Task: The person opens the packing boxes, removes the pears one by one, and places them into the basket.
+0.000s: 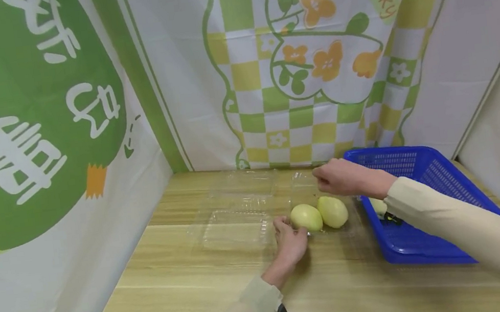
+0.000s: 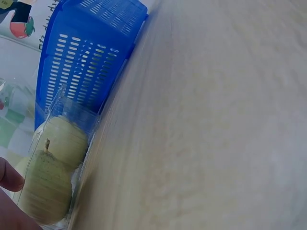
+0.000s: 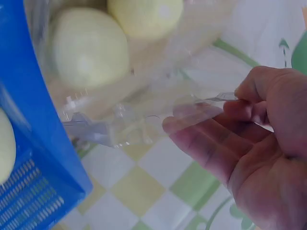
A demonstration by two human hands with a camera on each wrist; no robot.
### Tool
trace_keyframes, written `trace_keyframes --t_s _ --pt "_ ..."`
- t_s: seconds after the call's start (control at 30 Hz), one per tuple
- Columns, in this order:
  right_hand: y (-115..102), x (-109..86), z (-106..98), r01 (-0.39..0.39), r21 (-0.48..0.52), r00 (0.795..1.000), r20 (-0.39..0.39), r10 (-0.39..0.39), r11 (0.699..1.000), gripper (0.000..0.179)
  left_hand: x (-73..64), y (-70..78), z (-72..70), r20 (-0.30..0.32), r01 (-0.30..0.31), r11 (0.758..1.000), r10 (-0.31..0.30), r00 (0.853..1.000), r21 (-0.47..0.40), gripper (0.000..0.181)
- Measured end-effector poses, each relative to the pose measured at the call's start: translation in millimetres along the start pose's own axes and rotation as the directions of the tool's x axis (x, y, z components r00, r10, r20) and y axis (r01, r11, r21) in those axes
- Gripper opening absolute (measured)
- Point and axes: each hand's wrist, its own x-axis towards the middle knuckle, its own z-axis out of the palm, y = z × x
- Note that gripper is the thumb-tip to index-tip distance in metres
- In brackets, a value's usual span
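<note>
Two pale yellow-green pears (image 1: 306, 218) sit side by side in a clear plastic clamshell box; a stem shows on the nearer pear (image 2: 47, 187) in the left wrist view. My left hand (image 1: 290, 244) holds the box at its near left corner, thumb along the front edge. My right hand (image 1: 345, 178) is at the back of the box. In the right wrist view its thumb and forefinger pinch the edge of the raised transparent lid (image 3: 144, 117), with the other fingers extended behind the plastic.
Close on the right stands a blue perforated basket (image 1: 432, 253), with a pale fruit (image 1: 378, 207) and something dark inside. Another clear plastic box (image 1: 235, 227) lies opened on the wooden table (image 1: 176, 283) to the left. Printed cloth (image 1: 245, 74) hangs behind.
</note>
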Motion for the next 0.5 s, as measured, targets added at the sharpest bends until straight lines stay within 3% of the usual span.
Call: trace_keyframes --t_s 0.23,0.5 --pt "5 5.7 -7 -0.011 0.006 0.999 0.047 0.011 1.000 0.028 0.6 -0.6 -0.8 0.015 0.005 1.000 -0.005 1.000 0.005 0.055" --pt "7 20.4 -9 -0.036 -0.029 0.997 0.070 0.038 0.999 0.025 3.7 1.8 -3.1 0.017 0.019 0.998 -0.020 1.000 0.062 0.073"
